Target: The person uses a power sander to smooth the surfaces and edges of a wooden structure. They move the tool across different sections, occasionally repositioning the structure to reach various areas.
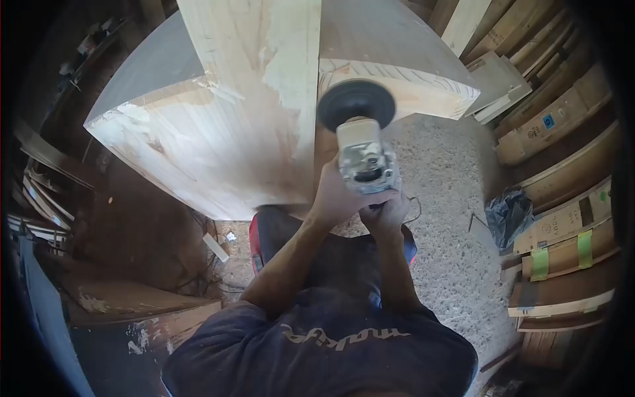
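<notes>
Going left to right, clock taken from the wearer's hands: the floor scrap point(215, 247) lies toward eight, near a pale pointed wooden workpiece point(218, 142) that spreads from ten round to one. An upright pale board point(264, 59) runs up its middle; whitish smears on both, no writing seen. Left hand point(325, 193) is closed round the near left side of a power tool with a round disc point(364, 155); right hand point(387, 213) grips lower, at its body end, nearer the wearer. Tool's long axis points away from the wearer, just short of twelve, with the dark disc point(357, 106) at the far end; left hand is the nearer one to it. Disc is blurred and overlaps the workpiece's right wing point(423, 89) in view; contact cannot be told. No readable brand on the tool. Shirt point(317, 357) carries light lettering across the front, upside down from here, not safely readable. Toward three: crumpled dark plastic point(509, 215). Curved boards point(562, 126) stack from two to four; one has a blue label point(548, 122) with an unclear dark character, another faint handwriting, illegible. Green tape strips point(585, 249) too, blank as far as seen.
</notes>
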`<control>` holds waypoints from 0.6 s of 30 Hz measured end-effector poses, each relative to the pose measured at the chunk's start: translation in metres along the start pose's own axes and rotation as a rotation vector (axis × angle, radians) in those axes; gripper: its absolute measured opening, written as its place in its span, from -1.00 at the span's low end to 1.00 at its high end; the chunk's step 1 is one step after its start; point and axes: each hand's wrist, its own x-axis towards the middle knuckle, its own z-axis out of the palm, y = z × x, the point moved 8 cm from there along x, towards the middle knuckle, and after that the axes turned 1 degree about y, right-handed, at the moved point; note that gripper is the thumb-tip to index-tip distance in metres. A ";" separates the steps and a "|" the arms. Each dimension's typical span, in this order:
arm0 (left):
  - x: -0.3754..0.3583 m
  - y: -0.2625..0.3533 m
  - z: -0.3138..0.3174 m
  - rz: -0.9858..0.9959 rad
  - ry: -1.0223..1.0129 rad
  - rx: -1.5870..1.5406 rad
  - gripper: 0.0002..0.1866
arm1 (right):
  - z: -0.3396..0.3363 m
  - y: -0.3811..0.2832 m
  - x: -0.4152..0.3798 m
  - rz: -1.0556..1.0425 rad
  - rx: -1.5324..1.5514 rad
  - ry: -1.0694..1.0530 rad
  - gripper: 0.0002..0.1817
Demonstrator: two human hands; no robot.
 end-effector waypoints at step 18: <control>0.002 0.020 -0.023 -0.058 0.102 -0.109 -0.23 | -0.004 -0.052 0.035 -0.208 -0.110 0.011 0.07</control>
